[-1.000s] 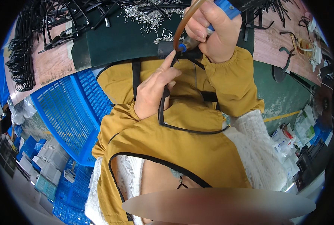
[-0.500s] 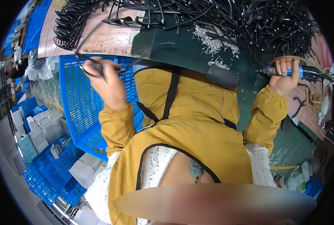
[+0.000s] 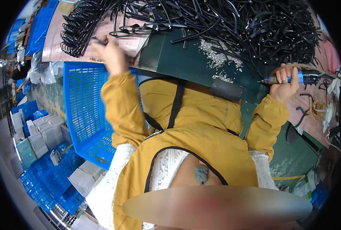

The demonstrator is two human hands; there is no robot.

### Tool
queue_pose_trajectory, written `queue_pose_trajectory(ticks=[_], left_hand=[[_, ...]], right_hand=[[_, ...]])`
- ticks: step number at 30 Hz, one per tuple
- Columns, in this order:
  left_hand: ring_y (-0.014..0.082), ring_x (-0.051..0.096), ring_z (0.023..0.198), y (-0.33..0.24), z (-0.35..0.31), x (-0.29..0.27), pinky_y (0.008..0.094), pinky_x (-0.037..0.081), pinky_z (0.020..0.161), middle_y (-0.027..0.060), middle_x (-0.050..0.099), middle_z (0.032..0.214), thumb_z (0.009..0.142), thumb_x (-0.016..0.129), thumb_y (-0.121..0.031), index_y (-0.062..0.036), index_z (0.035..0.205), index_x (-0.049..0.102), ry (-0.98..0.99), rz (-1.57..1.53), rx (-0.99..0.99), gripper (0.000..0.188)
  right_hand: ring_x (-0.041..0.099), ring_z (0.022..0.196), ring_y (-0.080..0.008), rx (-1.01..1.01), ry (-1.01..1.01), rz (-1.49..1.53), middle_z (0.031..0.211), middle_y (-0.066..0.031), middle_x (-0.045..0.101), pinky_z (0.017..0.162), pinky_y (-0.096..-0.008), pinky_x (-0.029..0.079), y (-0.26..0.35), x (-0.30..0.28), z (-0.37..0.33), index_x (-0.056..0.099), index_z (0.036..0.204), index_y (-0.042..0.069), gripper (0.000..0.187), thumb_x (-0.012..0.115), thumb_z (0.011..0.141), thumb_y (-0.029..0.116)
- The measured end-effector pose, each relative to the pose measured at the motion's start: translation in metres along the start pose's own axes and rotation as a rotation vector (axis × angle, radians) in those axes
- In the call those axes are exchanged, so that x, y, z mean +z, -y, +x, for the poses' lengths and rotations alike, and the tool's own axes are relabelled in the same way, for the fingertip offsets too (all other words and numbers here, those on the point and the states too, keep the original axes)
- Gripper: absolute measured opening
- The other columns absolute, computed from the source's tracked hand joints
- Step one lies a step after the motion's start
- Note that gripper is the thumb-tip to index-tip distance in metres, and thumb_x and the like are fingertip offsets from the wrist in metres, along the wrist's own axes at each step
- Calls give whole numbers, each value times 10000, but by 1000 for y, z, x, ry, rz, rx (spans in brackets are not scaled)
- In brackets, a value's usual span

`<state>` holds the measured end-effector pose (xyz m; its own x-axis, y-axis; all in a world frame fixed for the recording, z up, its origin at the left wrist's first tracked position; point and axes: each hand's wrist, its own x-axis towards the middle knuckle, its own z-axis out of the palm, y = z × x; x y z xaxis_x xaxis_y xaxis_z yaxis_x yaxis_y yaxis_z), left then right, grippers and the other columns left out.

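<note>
Left hand (image 3: 111,57) is blurred over the bench (image 3: 178,61), just left of the green mat (image 3: 185,65), beside the row of black frames (image 3: 78,34). It seems to pinch a dark frame piece (image 3: 98,39), but we cannot tell for sure. Right hand (image 3: 283,82) is clenched on the blue driver (image 3: 293,78) at the mat's right edge, tip pointing left. We'd set the piece flat in the row, not tangled. The piece looks thin, black and small.

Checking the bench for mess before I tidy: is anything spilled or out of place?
Yes: small silvery screws lie scattered loose across the green mat, not in any container, beside the heaped black frame parts. Nothing looks damaged.
</note>
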<state>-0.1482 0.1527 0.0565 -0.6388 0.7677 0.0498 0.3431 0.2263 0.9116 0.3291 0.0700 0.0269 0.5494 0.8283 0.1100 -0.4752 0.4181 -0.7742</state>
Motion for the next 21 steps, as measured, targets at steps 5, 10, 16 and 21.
queue_pose_trajectory(ticks=[5, 10, 16, 21], left_hand=[[354, 492, 1371, 22, 8, 37, 517, 277, 1199, 191, 589, 1417, 1051, 443, -179, -20, 1252, 676, 18, 304, 971, 347], [327, 601, 697, 0, -13, 75, 475, 419, 678, 107, 638, 681, 1059, 487, -270, -78, 744, 675, 152, 506, 1027, 414], [343, 629, 754, -28, -19, 85, 470, 458, 674, 126, 657, 768, 1004, 593, -214, -55, 817, 680, 256, 435, 899, 260], [349, 660, 947, -70, -27, 95, 421, 515, 852, 127, 696, 1007, 928, 662, -101, -44, 1037, 693, 263, 91, 1113, 127]], right_hand=[[624, 1140, -251, -44, -47, -610, 1232, -160, 640, 984, -372, 505, 24, -21, 6, 537, 1374, -68, 610, 456, 1096, 468], [620, 1047, -182, -294, 151, -1281, 1131, -87, 653, 922, -286, 484, 106, -66, 9, 719, 1155, 11, 220, 610, 1013, 139], [595, 1068, -361, -193, 722, -1667, 1040, -143, 636, 958, -436, 474, 100, -88, 6, 721, 1021, 42, 221, 747, 819, 125], [684, 831, -302, -530, 351, -1645, 987, -145, 724, 755, -362, 542, 111, -99, -15, 701, 1032, -33, 172, 721, 863, -11]])
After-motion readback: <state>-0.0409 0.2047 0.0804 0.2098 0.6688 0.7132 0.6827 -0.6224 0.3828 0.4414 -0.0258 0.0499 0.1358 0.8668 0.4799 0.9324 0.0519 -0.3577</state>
